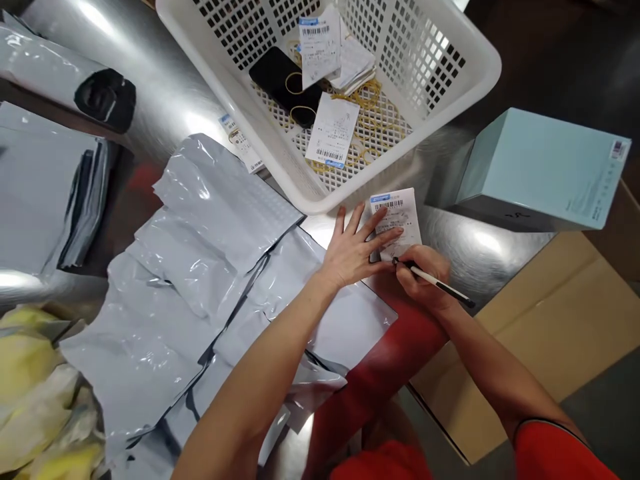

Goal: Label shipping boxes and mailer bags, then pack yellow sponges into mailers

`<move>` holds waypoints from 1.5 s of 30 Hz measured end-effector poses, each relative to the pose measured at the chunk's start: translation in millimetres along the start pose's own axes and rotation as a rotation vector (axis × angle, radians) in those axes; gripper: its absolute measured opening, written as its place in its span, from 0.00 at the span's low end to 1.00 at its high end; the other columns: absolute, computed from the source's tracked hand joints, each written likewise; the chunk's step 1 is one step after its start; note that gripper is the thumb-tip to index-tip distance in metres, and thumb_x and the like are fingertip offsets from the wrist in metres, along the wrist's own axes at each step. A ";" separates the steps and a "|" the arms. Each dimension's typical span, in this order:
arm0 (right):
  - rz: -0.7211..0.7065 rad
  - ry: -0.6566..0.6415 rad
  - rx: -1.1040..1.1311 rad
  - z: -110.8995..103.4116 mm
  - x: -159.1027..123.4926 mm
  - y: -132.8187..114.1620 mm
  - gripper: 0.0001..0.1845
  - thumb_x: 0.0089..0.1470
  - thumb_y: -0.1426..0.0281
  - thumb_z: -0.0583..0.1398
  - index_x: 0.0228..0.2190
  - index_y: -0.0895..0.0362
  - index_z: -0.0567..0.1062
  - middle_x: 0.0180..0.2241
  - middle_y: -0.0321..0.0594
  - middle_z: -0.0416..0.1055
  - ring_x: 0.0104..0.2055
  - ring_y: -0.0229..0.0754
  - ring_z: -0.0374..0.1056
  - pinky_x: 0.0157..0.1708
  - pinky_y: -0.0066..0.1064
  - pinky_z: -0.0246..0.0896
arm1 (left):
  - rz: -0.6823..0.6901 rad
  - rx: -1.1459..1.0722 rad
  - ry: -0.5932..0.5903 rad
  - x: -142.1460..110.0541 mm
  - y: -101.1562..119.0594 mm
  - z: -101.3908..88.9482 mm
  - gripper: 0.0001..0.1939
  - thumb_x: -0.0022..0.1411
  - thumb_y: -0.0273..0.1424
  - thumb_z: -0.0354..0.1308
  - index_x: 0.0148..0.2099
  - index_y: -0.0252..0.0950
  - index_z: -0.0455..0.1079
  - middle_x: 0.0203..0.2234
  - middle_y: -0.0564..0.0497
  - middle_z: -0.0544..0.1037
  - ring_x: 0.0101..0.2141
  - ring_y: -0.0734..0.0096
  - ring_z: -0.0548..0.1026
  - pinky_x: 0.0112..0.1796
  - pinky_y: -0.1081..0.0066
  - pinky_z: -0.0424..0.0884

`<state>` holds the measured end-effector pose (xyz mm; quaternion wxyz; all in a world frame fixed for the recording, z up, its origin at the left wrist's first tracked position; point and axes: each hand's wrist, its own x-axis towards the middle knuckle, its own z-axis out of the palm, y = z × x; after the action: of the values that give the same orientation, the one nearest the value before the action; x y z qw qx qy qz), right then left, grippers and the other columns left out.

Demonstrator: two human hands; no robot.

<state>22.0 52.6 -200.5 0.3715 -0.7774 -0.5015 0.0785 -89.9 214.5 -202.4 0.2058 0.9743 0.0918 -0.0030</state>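
A printed paper slip with a barcode and a blue label strip lies on the metal table. Across its left part rests my left hand, fingers spread and pressing the paper flat. My right hand grips a pen with a white and black barrel, its tip touching the slip's lower edge. Just beyond the hands stands a white plastic basket. Inside it are a black phone, several similar slips and yellow rubber bands. Grey plastic mailing bags overlap beside and under my left forearm.
A light-blue box stands right of the basket, above a brown cardboard box. Folded grey bags and a grey roll are at left. Yellow and white crumpled material fills the lower left corner. Another slip lies beside the basket.
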 end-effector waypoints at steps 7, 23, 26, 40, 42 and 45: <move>0.035 0.178 0.057 -3.8 -2.3 -3.0 0.04 0.52 0.73 0.57 0.27 0.54 0.68 0.23 0.34 0.68 0.25 0.37 0.65 0.26 0.29 0.59 | 0.013 0.015 0.002 -0.1 -0.9 0.4 0.38 0.58 0.58 0.54 0.67 0.53 0.58 0.69 0.47 0.54 0.67 0.36 0.46 0.61 0.34 0.35; 0.046 0.105 0.002 -3.7 -0.7 -2.8 0.05 0.53 0.72 0.57 0.26 0.54 0.68 0.23 0.34 0.68 0.25 0.37 0.64 0.28 0.29 0.58 | 0.006 0.000 0.008 0.0 -0.3 -0.2 0.38 0.58 0.57 0.56 0.67 0.54 0.58 0.68 0.47 0.55 0.67 0.38 0.45 0.61 0.34 0.35; 0.077 0.115 -0.008 -3.6 -1.1 -2.1 0.05 0.53 0.72 0.56 0.26 0.54 0.67 0.22 0.34 0.67 0.25 0.37 0.63 0.27 0.29 0.58 | 0.002 -0.003 0.004 0.2 0.3 -1.4 0.38 0.58 0.56 0.57 0.67 0.53 0.58 0.68 0.47 0.55 0.67 0.38 0.45 0.61 0.34 0.35; 0.048 0.101 0.024 -4.0 0.0 -2.7 0.04 0.52 0.73 0.56 0.26 0.54 0.68 0.22 0.34 0.68 0.25 0.37 0.64 0.28 0.29 0.60 | 0.013 -0.001 0.004 -0.3 -0.6 -1.9 0.37 0.58 0.56 0.57 0.67 0.53 0.58 0.69 0.48 0.54 0.67 0.37 0.45 0.61 0.34 0.36; 0.047 0.113 0.036 -3.9 -0.5 -2.0 0.04 0.52 0.74 0.57 0.26 0.55 0.68 0.22 0.34 0.67 0.25 0.37 0.64 0.28 0.29 0.59 | 0.010 -0.002 -0.001 -0.2 -0.2 -2.7 0.37 0.58 0.55 0.57 0.67 0.54 0.58 0.69 0.48 0.54 0.67 0.37 0.45 0.61 0.34 0.36; 0.028 0.111 0.064 -4.4 -2.3 0.2 0.04 0.51 0.75 0.57 0.26 0.55 0.68 0.22 0.33 0.66 0.25 0.37 0.63 0.28 0.29 0.58 | 0.009 -0.004 0.002 0.0 0.1 -2.0 0.37 0.58 0.55 0.58 0.67 0.54 0.58 0.69 0.48 0.54 0.67 0.37 0.45 0.61 0.34 0.36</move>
<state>23.2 48.5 -198.0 0.4222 -0.7752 -0.4666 0.0562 -90.0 215.2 -200.5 0.2075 0.9743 0.0875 -0.0010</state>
